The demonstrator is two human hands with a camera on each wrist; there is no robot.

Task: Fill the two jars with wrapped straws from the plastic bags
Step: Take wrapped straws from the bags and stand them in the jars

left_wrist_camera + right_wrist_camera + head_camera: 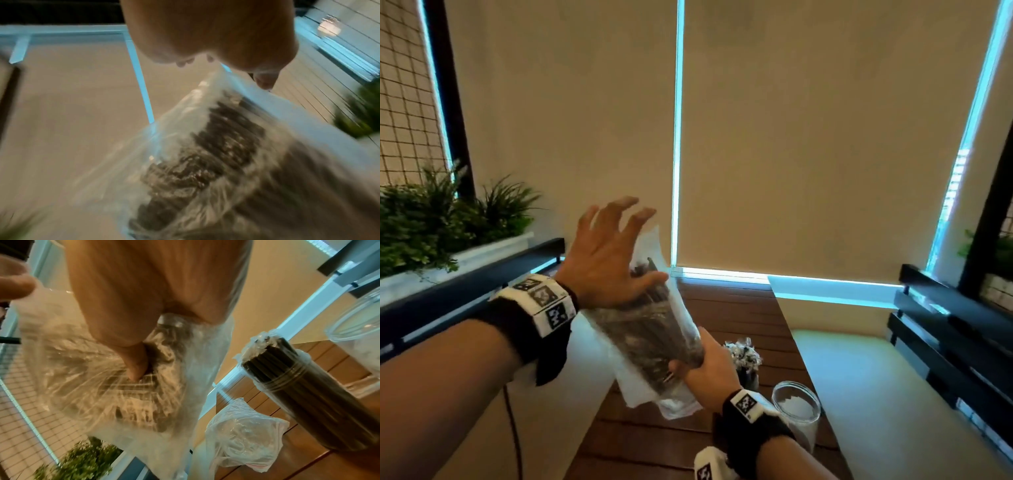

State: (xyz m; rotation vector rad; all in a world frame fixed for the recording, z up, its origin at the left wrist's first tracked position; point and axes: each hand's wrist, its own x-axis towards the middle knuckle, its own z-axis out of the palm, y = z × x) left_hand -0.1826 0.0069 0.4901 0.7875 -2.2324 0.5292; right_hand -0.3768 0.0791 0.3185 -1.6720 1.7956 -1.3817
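A clear plastic bag (650, 329) packed with dark wrapped straws (216, 146) is held tilted in the air above the table. My right hand (705, 363) grips its lower end, thumb (135, 363) pressed into the plastic. My left hand (616, 246) is over the bag's upper end with fingers spread, thumb lying against the plastic. Behind my right hand stands a jar (308, 394) full of dark straws. To its right stands a clear jar (798, 418) with no straws in it. The left wrist view is blurred.
A crumpled plastic bag (242, 434) lies on the wooden table (722, 308) beside the full jar. A planter with green plants (448, 222) and a black rail (482, 291) run along the left. A pale bench (876, 394) and black shelving lie to the right.
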